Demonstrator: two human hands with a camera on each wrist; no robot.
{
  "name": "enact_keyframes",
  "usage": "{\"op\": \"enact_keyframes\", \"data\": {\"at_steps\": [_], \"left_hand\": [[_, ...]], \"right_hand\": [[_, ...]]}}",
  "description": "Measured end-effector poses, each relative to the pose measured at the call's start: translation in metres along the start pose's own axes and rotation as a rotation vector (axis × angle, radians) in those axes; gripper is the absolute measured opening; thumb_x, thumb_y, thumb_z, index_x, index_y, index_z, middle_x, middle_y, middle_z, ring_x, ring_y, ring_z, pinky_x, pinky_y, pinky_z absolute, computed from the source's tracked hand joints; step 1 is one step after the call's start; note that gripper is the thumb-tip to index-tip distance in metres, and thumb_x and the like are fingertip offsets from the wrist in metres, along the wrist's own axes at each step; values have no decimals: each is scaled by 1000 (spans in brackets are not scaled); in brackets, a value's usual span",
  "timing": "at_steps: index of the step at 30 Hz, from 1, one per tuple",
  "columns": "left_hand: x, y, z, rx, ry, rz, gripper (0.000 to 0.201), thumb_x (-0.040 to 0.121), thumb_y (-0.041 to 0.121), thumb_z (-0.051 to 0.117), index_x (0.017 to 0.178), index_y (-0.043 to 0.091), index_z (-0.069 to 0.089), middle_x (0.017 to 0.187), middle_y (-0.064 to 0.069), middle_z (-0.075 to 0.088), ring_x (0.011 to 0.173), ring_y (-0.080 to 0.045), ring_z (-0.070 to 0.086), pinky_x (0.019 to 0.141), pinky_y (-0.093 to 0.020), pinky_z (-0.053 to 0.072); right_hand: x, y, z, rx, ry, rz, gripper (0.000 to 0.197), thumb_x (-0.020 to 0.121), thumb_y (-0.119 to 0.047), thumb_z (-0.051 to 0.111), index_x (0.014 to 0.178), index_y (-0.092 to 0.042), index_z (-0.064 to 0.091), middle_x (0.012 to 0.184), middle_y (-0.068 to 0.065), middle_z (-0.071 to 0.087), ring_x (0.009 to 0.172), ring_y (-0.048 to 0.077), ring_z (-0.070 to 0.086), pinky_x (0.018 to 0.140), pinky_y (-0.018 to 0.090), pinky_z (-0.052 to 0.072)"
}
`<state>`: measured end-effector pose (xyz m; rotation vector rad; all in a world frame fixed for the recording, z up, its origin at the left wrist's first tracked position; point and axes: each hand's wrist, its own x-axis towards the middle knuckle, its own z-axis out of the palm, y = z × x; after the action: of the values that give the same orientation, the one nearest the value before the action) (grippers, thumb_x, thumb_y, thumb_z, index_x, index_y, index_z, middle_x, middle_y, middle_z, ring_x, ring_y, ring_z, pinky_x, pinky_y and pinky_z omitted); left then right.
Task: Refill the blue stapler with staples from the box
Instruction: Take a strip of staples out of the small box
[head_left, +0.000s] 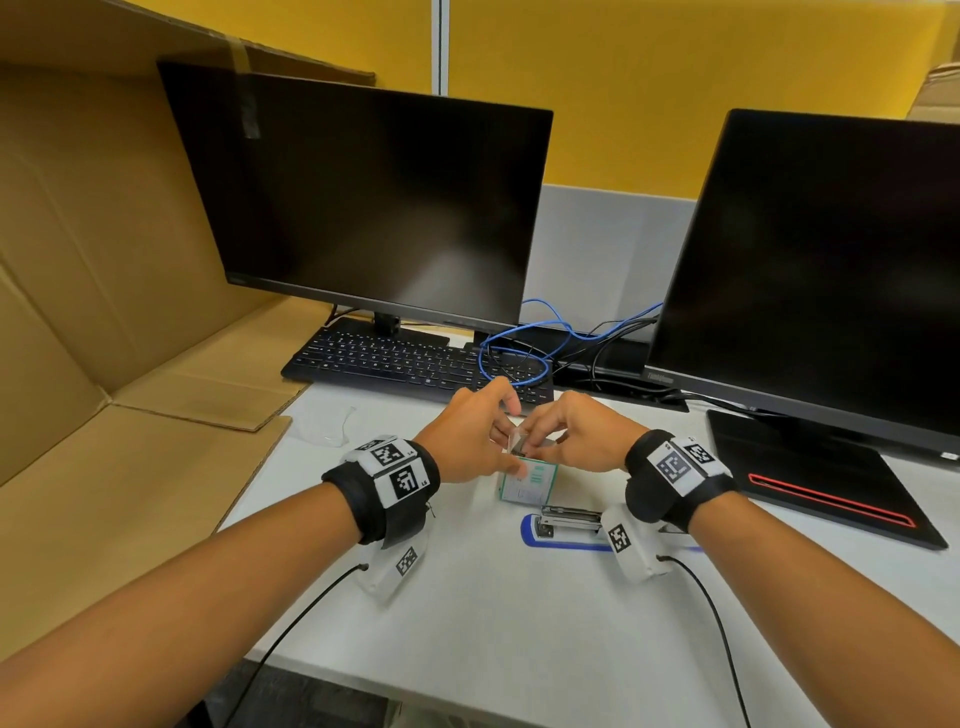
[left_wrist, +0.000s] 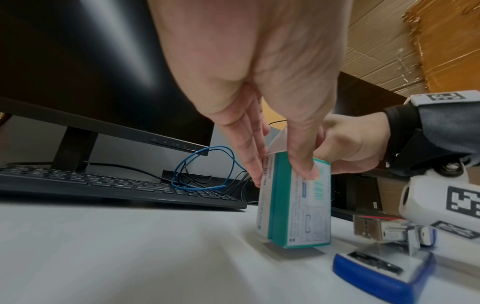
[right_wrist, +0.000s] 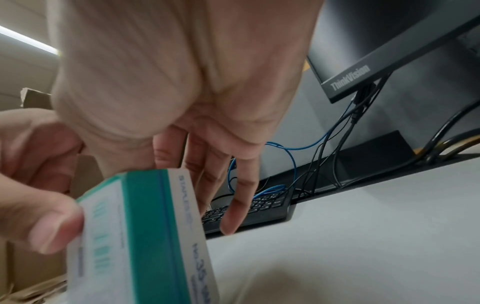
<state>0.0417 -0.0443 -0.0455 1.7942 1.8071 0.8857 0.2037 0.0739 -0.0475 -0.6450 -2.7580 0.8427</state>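
- On the white tabletop (head_left: 467, 597), the staple box (head_left: 527, 480) stands upright, just beyond the opened blue stapler (head_left: 563, 530).
- Left hand (head_left: 462, 441): fingers pinch the box sides, steadying it.
- Right hand (head_left: 576, 436): fingers curl at the raised top flap (left_wrist: 278, 142); whether they grip staples cannot be told.
- Current step: extracting staples.
- Next move: lift one strip clear and align it with the stapler's open channel.

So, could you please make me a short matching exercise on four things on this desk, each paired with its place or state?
1. staple box
2. stapler
3. blue cable
4. left monitor

a. looped by the keyboard
b. screen dark
c. standing on end, flap open, held by the left hand
d. flipped open on the desk

Pairs: 1-c, 2-d, 3-a, 4-b
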Motion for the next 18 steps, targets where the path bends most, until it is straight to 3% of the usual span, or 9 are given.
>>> {"op": "enact_keyframes", "data": {"at_steps": [2,8,13,18], "left_hand": [[0,0,0,-16,5,0,65,59,19,93,103,25,45,94,-5,67,81,-14,65,79,-37,61],[0,-2,-1,-36,-5,-10,65,59,19,93,102,26,45,92,-1,68,85,-12,63,82,-40,60],[-1,-3,-1,-64,11,-11,65,58,19,94,102,23,47,93,-3,70,83,-13,67,80,-36,61],[0,-4,0,-50,-1,-21,66,58,19,94,105,22,47,97,-5,70,86,-17,70,81,-37,62]], "right_hand": [[-1,1,1,42,21,4,14,84,-4,73,95,-7,82,110,1,75,87,-6,65,71,4,48],[-3,5,4,96,65,18,13,83,-7,75,93,-8,82,111,-1,76,89,3,67,72,8,50],[-6,10,5,211,105,28,13,81,-5,77,93,-7,82,107,-6,77,95,9,70,81,15,54],[-9,12,8,407,156,8,15,80,-2,77,95,-1,80,107,0,78,101,14,71,87,20,56]]}}
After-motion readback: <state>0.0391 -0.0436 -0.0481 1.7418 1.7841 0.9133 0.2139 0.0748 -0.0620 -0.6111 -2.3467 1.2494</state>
